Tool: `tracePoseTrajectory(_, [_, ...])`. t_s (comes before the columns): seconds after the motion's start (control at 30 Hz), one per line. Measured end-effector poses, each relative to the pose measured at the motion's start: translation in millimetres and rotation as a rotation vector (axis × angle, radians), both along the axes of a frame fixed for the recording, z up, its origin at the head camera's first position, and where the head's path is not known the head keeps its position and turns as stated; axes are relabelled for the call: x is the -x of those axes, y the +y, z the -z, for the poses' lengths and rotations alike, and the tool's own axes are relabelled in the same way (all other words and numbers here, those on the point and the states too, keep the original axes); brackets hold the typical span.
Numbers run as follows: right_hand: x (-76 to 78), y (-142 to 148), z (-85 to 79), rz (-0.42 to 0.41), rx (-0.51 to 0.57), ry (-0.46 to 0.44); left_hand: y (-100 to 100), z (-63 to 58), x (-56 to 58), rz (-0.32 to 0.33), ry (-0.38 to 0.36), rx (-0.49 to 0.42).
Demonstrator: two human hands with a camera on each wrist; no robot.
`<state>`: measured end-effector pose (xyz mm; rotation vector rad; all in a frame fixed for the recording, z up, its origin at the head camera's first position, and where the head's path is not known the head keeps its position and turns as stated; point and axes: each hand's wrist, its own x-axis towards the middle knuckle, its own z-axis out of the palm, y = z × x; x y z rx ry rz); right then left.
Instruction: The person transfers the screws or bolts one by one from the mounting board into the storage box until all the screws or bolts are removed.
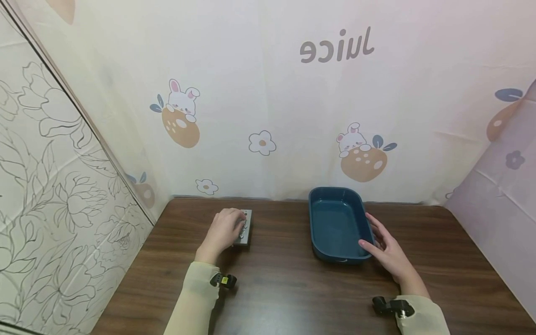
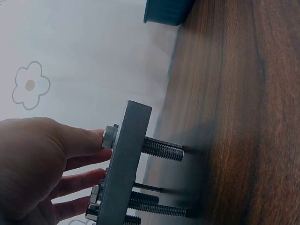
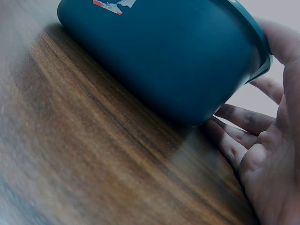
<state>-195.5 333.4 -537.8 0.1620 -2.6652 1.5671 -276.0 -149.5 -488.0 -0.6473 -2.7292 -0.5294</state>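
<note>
Currently both hands are busy at the bench [image 1: 276, 284]. Left hand [image 1: 223, 230]: grip is narrow, thumb and finger pinching a bolt head [image 2: 109, 137] on the metal plate [image 1: 247, 225], which sits on the left half of the bench toward the back edge. Threaded shanks [image 2: 163, 149] stick out of the plate's underside, pointing down at the wood; can't tell which ones touch it. From the head view the hand hides the plate's left side and some of its hardware. Right hand [image 1: 391, 256]: grip holds the blue dish [image 1: 338, 228] at its right wall, thumb over the rim, fingers outside, lower ones down by the base. Dish sits upright, well apart from the plate, bench wood between them. Torn label [image 3: 115, 5] on its outer wall. Obstacles: printed curtain [image 1: 268, 93] hangs right along the back edge, dish's far end near it; floral panel [image 1: 63, 186] walls off the left, lilac sheet [image 1: 502, 200] the right. Black left wrist camera [image 1: 228, 281] and right wrist camera [image 1: 389, 306] jut inboard off the sleeves [image 1: 193, 291].
</note>
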Motion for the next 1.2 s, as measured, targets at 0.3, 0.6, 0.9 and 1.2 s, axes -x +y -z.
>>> tracePoseTrajectory(0.3, [0.0,0.0,-1.0,0.001,-0.006,-0.001,0.9,-1.7,0.7,-0.053,-0.014,-0.002])
tracePoseTrajectory(0.6, [-0.2,-0.4,-1.1,0.007,-0.020,-0.003,1.7,-3.2,1.3,-0.066,-0.012,-0.024])
tracePoseTrajectory(0.9, [-0.4,-0.9,-1.7,0.001,-0.006,0.001,1.6,-4.8,0.1,-0.061,0.009,-0.031])
tracePoseTrajectory(1.2, [-0.4,-0.7,-2.1,0.003,-0.004,-0.003,1.6,-2.0,1.9,-0.045,0.023,-0.060])
